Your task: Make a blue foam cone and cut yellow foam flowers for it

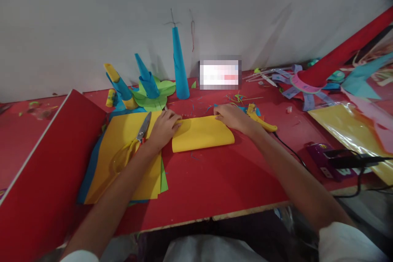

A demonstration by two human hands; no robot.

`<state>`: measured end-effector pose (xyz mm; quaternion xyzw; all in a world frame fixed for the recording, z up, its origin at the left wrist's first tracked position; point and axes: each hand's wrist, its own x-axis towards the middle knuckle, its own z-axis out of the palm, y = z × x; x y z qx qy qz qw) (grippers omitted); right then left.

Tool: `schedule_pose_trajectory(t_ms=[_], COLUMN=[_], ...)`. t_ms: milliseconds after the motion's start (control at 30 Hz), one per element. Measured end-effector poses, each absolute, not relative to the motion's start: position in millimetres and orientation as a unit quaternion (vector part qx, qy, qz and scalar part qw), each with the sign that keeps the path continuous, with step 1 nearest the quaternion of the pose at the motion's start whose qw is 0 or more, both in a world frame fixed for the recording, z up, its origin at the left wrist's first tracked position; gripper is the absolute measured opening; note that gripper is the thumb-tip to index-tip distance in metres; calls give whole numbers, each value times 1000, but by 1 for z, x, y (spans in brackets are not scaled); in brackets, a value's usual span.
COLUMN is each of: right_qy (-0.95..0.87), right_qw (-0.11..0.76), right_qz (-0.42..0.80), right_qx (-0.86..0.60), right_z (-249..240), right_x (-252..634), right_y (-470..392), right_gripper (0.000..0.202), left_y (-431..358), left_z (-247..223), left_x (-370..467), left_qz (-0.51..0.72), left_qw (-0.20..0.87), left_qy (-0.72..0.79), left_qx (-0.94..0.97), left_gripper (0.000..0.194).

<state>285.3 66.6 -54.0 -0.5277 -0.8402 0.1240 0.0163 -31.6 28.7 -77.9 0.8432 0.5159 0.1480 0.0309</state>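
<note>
The yellow sheet (202,134) lies on the red table (196,190) directly in front of the person, doubled over so that its near side makes a soft, rounded bend rather than a sharp crease. The left hand (166,127) is at its far left corner with the fingers curved in close together, and the right hand (229,116) is bent over the far right corner; both touch the paper, but the fingertips are too small and blurred to tell whether they pinch the layers or merely press them down. To do this well, line up the layers along the far edge first, with equal hold at both corners, since the bend looks slightly skewed, lower toward the left end. If a crease is wanted, one hand should pin the matched edge while the other smooths from the middle outward; if a curve is wanted, light fingers and no pressing will serve better. Loose threads (194,156) lie just on the near side of the bend and could mark the paper if trapped. Mind the scissors (143,129) on the paper stack (147,180) near the left hand, and the yellow glue gun (259,119) beside the right forearm.
</note>
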Motion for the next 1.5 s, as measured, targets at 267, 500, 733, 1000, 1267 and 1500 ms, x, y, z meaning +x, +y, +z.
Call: schedule_pose_trajectory(t_ms=[267, 500, 733, 1000, 1267, 1500], right_qy=[-885, -937, -938, -937, -926, -922], right_qw=[56, 40, 35, 76, 120, 117], right_qz=[8, 56, 17, 53, 49, 72], right_qx=[-462, -342, -344, -336, -354, -362], right_z=[-58, -59, -58, -58, -88, -96], right_x=[277, 267, 270, 262, 265, 272], right_y=[60, 49, 27, -29, -73, -105], right_gripper=[31, 30, 35, 39, 76, 101], left_y=[44, 29, -2, -17, -22, -23], left_z=[-36, -17, -24, -31, -25, -20], left_x=[-22, 7, 22, 23, 25, 28], left_qz=[-21, -99, -77, -36, -60, -84], left_qw=[-13, 10, 24, 52, 46, 56], left_qy=[315, 358, 370, 405, 421, 432], left_qx=[949, 928, 926, 912, 904, 896], left_gripper=[34, 21, 37, 35, 42, 49])
